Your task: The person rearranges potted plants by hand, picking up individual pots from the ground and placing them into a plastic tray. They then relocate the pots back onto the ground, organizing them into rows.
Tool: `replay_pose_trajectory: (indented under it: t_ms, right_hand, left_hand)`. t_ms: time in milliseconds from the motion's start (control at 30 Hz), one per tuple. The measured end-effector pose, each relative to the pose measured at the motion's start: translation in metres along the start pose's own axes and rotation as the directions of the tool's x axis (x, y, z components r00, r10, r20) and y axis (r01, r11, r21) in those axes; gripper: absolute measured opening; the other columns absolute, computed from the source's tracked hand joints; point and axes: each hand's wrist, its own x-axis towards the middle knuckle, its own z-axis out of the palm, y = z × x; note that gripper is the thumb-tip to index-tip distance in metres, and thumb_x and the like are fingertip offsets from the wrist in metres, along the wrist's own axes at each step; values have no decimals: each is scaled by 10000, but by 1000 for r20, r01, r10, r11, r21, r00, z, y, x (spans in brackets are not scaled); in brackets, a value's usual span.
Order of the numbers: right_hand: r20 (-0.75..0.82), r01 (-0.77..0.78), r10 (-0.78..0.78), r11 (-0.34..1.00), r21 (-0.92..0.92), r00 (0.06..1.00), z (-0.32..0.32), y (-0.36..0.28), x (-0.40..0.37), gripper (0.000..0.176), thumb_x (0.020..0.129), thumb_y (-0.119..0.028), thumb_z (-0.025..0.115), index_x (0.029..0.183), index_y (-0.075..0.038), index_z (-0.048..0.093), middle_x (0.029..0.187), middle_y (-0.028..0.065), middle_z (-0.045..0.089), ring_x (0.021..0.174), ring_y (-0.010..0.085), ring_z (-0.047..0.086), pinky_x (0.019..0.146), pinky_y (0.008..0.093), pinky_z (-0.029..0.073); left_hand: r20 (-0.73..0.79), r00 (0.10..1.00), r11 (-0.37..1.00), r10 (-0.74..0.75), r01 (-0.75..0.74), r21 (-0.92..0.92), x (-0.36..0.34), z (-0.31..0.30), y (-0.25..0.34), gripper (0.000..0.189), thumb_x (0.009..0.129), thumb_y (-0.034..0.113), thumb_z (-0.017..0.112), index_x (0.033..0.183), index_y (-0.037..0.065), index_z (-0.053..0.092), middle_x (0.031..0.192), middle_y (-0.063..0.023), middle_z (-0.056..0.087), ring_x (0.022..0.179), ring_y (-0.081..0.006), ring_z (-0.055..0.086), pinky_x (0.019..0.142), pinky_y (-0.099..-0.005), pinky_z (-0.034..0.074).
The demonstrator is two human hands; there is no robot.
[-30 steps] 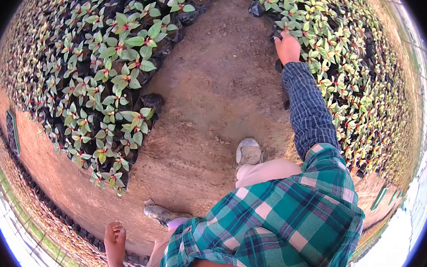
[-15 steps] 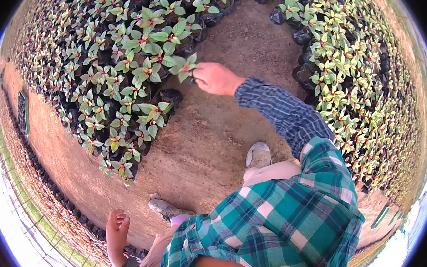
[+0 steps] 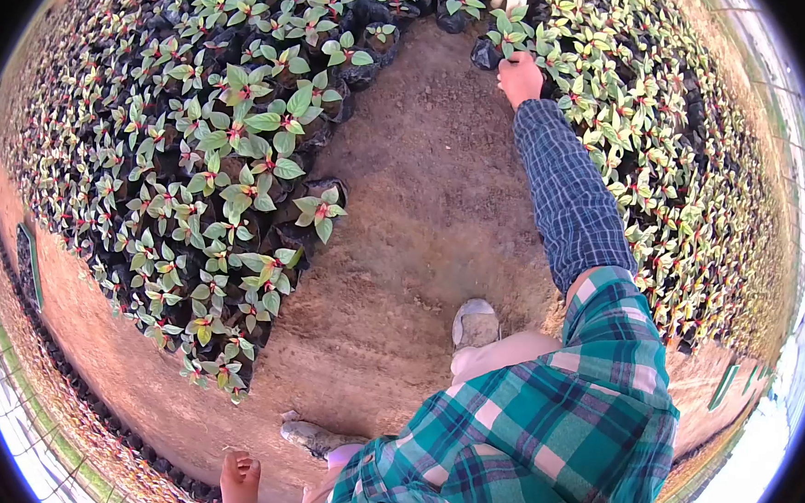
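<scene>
Bagged seedling (image 3: 500, 38), green-leaved with a red centre in its black bag, stands at the far end of the bare dirt path (image 3: 414, 206), on the near-left edge of the right bed (image 3: 675, 158). The person's right hand (image 3: 521, 77), arm stretched out in a dark checked sleeve (image 3: 567, 192), rests against it with fingers bent; whether they grip cannot be told. The left hand (image 3: 240, 479) hangs near the bottom edge, well apart, fingers curled in. Across the path lies the left bed (image 3: 215, 148), one seedling (image 3: 320, 211) at its rim. Two dusty shoes (image 3: 476, 325) are planted on the soil.
</scene>
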Motion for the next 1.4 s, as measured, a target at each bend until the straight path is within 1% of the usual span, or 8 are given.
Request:
replay_pose_trajectory:
  t_ms: [100, 233, 400, 467, 633, 1100, 1200, 1400]
  right_hand:
    - [-77, -83, 86, 995, 50, 993, -20, -25, 17, 481, 793, -406, 701, 974, 32, 619, 799, 190, 684, 657, 290, 684, 608, 377, 557]
    - [283, -350, 312, 932, 91, 907, -22, -50, 20, 392, 884, -396, 594, 929, -12, 661, 778, 95, 678, 573, 173, 657, 490, 283, 562]
    - [231, 302, -204, 768, -565, 951, 7, 9, 47, 328, 891, -307, 567, 776, -17, 669, 632, 58, 683, 556, 144, 671, 497, 288, 522]
    - [125, -68, 91, 981, -180, 988, -13, -27, 20, 318, 857, -308, 595, 766, -9, 653, 573, 80, 663, 553, 171, 674, 555, 311, 528]
    - [102, -62, 70, 995, -74, 992, -16, -54, -34, 404, 803, -382, 571, 829, 16, 634, 756, 188, 664, 765, 364, 647, 728, 428, 492]
    - [590, 485, -478, 859, 163, 650, 17, -139, -191, 230, 833, -242, 599, 933, -35, 580, 794, 178, 634, 806, 375, 631, 723, 472, 499]
    - [479, 209, -255, 967, 147, 840, -15, -126, -157, 259, 874, -273, 616, 970, -36, 574, 851, 156, 648, 804, 338, 643, 730, 429, 502]
    - [60, 334, -338, 863, -379, 939, -50, -25, -42, 281, 812, -166, 635, 1024, 0, 556, 996, 261, 578, 854, 424, 619, 737, 485, 527]
  left_hand:
    - [10, 999, 999, -44, 44, -12, 3, 1, -4, 281, 873, 141, 633, 1093, -16, 556, 947, -141, 628, 866, -212, 606, 780, -330, 495]
    - [-16, 1000, 1000, -8, 8, -23, 1, 1, 7, 284, 876, 132, 631, 1106, -13, 550, 972, -136, 619, 874, -206, 598, 774, -326, 495]
    - [-4, 999, 999, -38, 38, -38, 0, 9, 6, 292, 893, 172, 640, 1110, 1, 545, 967, -131, 614, 866, -215, 601, 766, -332, 501]
    - [11, 998, 998, -58, 58, -28, 0, 9, 7, 314, 898, 210, 655, 1105, 2, 543, 951, -156, 626, 864, -253, 623, 757, -351, 513]
    - [10, 998, 998, -64, 64, -18, 3, 7, 17, 284, 883, 162, 648, 1096, 4, 547, 955, -155, 629, 853, -241, 625, 763, -352, 514]
    - [-6, 999, 999, 44, -44, -7, 17, -8, 28, 296, 873, 148, 647, 1108, -3, 550, 952, -122, 611, 873, -196, 585, 801, -325, 484]
    - [-15, 1000, 1000, 22, -23, -14, 13, -10, 33, 293, 872, 142, 645, 1107, -2, 547, 951, -120, 611, 861, -194, 588, 783, -319, 489]
    - [23, 1000, 999, 12, -13, 33, 18, -7, 16, 291, 867, 139, 643, 1104, -1, 549, 948, -129, 612, 841, -200, 599, 761, -324, 497]
